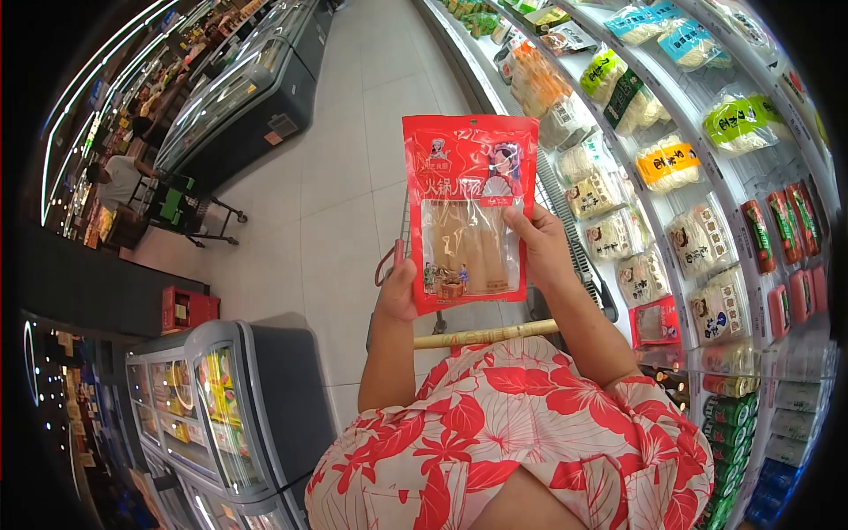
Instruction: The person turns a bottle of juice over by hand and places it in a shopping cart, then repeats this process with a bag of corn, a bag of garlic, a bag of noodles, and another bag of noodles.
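Note:
I hold up a red packet of hot pot noodles point(468, 247) in front of me, upright, with its printed front towards me. Pale, wide strips show through its clear window. My left hand point(400, 291) grips the lower left edge, thumb on the front. On the right edge, my right hand point(541, 243) is closed with its thumb pressed near the window's top corner. The fingers behind the packet are hidden. Below it runs the yellowish handle point(486, 335) of a shopping cart, whose basket is mostly covered by the packet.
Along the right stands a refrigerated shelf point(649, 238) with bagged noodles and a similar red packet point(655, 322). Freezer cabinets point(256, 106) line the left, another point(283, 380) at lower left. A person point(122, 181) is beside a dark cart point(181, 210). Tiled floor point(353, 159) runs between.

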{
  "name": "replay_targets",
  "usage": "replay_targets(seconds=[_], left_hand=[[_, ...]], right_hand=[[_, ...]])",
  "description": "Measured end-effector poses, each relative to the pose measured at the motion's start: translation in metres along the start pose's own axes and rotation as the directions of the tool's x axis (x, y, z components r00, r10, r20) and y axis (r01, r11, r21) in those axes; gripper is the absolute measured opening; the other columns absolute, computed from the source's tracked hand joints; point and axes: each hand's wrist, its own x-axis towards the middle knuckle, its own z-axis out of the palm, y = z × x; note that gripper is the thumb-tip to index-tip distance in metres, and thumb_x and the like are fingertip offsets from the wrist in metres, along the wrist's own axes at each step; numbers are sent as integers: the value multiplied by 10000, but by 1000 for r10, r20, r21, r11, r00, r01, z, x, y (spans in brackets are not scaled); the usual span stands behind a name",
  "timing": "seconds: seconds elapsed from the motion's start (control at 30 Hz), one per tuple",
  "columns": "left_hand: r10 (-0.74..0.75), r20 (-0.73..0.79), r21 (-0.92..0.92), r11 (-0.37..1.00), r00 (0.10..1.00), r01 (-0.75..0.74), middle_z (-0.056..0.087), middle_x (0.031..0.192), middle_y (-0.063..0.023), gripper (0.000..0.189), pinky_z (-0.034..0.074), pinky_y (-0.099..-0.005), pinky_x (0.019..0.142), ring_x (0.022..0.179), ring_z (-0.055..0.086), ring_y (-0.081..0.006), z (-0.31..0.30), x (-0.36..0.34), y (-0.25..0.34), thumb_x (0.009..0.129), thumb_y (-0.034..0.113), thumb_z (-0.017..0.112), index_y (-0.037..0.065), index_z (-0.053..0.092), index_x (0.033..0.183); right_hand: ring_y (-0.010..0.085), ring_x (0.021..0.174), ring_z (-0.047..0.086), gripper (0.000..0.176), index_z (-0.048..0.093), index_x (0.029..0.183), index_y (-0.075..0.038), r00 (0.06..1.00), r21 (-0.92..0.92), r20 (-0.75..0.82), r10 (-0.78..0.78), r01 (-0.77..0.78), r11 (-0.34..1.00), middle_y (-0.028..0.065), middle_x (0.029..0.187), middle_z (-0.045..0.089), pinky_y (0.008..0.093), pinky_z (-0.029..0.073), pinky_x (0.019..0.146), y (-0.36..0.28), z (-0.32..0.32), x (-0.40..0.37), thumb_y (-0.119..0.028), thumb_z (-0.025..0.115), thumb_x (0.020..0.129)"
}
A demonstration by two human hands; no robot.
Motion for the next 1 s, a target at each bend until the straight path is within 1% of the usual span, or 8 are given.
replay_targets(seconds=[0.07, 0.6, 0.67, 0.8, 0.87, 0.9, 0.93, 1.0], left_hand=[[1, -216, 393, 915, 976, 87, 444, 1368, -167, 551, 440, -447, 992, 1210, 509, -287, -6, -8, 1, 934, 187, 534, 11, 296, 1399], [-48, -165, 282, 955, 985, 94, 467, 1355, -162, 578, 414, -432, 1012, 1215, 505, -267, 4, -4, -1, 892, 104, 588, 0, 314, 1390], [40, -172, 283, 959, 984, 11, 533, 1275, -163, 534, 510, -416, 890, 1069, 603, -267, 2, -4, -7, 905, 85, 558, -15, 334, 1380], [17, -160, 151, 989, 987, 8, 585, 1186, -170, 521, 513, -395, 869, 1016, 629, -265, -17, 1, -21, 905, 156, 581, 11, 373, 1361], [-18, 296, -279, 955, 955, 104, 638, 953, -153, 504, 521, -321, 620, 708, 661, -234, -14, 15, -39, 916, 283, 565, 23, 414, 1322], [-40, 239, -243, 965, 970, 99, 613, 778, -123, 536, 427, -281, 472, 524, 591, -201, 8, 16, -41, 911, 417, 534, 30, 449, 1271], [-60, 319, -281, 947, 946, 155, 616, 757, -112, 586, 413, -266, 457, 556, 608, -206, 14, 24, -46, 882, 502, 531, 36, 469, 1232], [-100, 469, -371, 879, 877, 299, 607, 736, -115, 601, 421, -270, 476, 554, 596, -201, 12, 33, -60, 863, 520, 542, 23, 479, 1195]], right_hand=[[85, 816, 607, 223, 633, 1056, -8, 1000, 1, -6, -4, 4, 1000, 62, 969, 666, 251, 498, 728, -1, 2, -1, -165, 634, 897], [94, 828, 615, 235, 625, 1069, 12, 998, -29, 43, -44, 45, 999, 70, 977, 667, 250, 502, 726, -14, 9, -11, -149, 633, 897], [95, 825, 619, 238, 619, 1082, 13, 997, -37, 55, -47, 49, 998, 68, 981, 668, 246, 504, 717, -16, 5, -13, -149, 617, 908], [170, 1059, 558, 401, 532, 1227, 5, 941, 109, 336, -33, -4, 994, 134, 1138, 605, 323, 424, 930, -21, 14, -16, -263, 568, 931], [197, 1146, 515, 485, 474, 1300, -2, 922, 135, 370, -109, 63, 989, 155, 1197, 571, 354, 371, 1012, -17, 25, -14, -306, 555, 932], [213, 1199, 466, 558, 400, 1352, -12, 952, 28, 292, -96, 91, 995, 165, 1227, 544, 378, 299, 1059, -10, 26, -12, -336, 556, 925], [229, 1251, 416, 638, 327, 1405, -22, 973, -83, 210, -91, 110, 990, 174, 1256, 516, 403, 228, 1106, -3, 24, -8, -365, 557, 918], [209, 1186, 479, 644, 300, 1399, -36, 978, -117, 200, -55, 80, 990, 150, 1247, 521, 370, 377, 1016, 6, 20, -4, -323, 594, 903]])
